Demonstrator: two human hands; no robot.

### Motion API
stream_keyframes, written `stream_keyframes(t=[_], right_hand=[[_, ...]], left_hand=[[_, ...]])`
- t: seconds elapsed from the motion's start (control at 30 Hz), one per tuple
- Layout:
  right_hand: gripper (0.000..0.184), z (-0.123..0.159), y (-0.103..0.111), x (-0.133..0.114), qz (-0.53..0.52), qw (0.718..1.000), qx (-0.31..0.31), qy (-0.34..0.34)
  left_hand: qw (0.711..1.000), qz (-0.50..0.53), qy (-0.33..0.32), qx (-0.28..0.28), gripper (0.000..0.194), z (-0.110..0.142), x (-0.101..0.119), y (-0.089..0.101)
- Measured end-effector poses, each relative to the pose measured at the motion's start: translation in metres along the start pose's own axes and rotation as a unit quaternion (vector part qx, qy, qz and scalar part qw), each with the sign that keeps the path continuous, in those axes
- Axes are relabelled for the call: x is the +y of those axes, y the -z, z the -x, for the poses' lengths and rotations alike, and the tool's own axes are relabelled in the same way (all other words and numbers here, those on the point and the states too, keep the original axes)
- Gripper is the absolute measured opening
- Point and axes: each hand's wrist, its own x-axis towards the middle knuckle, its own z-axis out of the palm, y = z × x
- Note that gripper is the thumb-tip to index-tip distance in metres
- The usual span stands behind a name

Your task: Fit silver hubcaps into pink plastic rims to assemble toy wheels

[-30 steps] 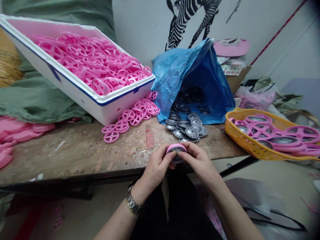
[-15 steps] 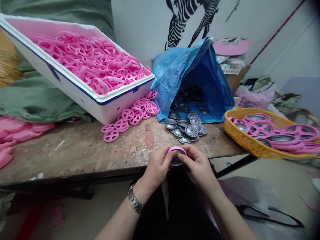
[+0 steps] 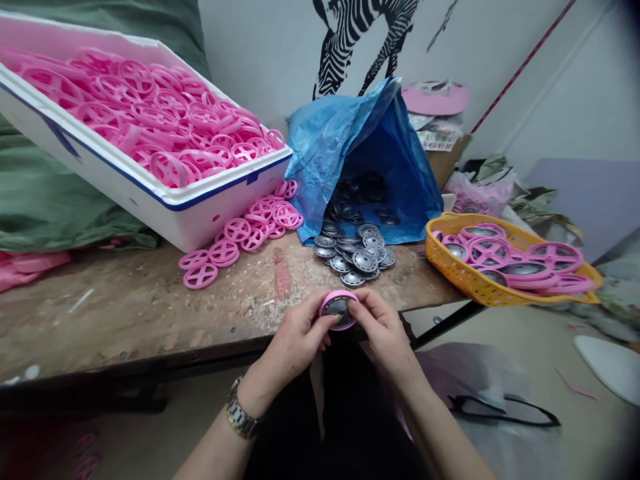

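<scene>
Between my two hands, at the table's front edge, is a small toy wheel [image 3: 336, 308]: a pink rim with a dark grey hubcap disc set inside it. My left hand [image 3: 300, 333] grips its left side, the thumb lying across the disc. From the right, my right hand [image 3: 380, 327] pinches the rim, its thumb on the disc's face. Just beyond my hands lies a pile of grey hubcap discs [image 3: 365, 261], spilling from a blue plastic bag [image 3: 320, 143]. Loose pink wheel rims [image 3: 223, 252] lie to the left of that pile.
A white foam box [image 3: 227, 200] full of pink rims leans at the left. At the right, a yellow basket [image 3: 450, 270] holds pink wheels with grey discs. The worn wooden table [image 3: 150, 307] ends just before my body. A clear plastic bag [image 3: 480, 373] is below on the right.
The view has shifted, so the scene sits further left. My left thumb has slid lower on the disc and more of its face shows. Both hands still hold the wheel.
</scene>
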Motion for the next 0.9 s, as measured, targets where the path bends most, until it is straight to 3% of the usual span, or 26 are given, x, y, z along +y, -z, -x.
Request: stream_keyframes(t=[0.37, 0.47, 0.6, 0.7, 0.83, 0.9], right_hand=[[0.026, -0.005, 0.017, -0.005, 0.013, 0.997, -0.054, -0.054], [0.035, -0.017, 0.041, -0.011, -0.074, 0.995, 0.045, -0.056], [0.038, -0.037, 0.088, -0.032, -0.211, 0.950, 0.224, 0.056], [0.036, -0.043, 0.107, -0.041, -0.188, 0.943, 0.251, 0.113], [0.036, -0.041, 0.089, -0.029, -0.110, 0.971, 0.204, 0.053], [0.036, -0.042, 0.072, -0.020, -0.007, 0.983, 0.175, 0.046]], left_hand=[[0.999, -0.018, 0.022, -0.024, 0.044, -0.009, 0.002, -0.001], [0.999, -0.023, 0.021, -0.021, 0.054, -0.010, -0.002, 0.003], [0.999, -0.037, 0.028, -0.016, 0.052, -0.008, -0.006, 0.007], [0.998, -0.055, 0.023, -0.017, 0.046, -0.009, -0.007, 0.009], [0.995, -0.099, 0.011, 0.002, 0.042, -0.011, -0.009, 0.012], [0.992, -0.123, 0.005, 0.019, 0.039, -0.012, -0.010, 0.015]])
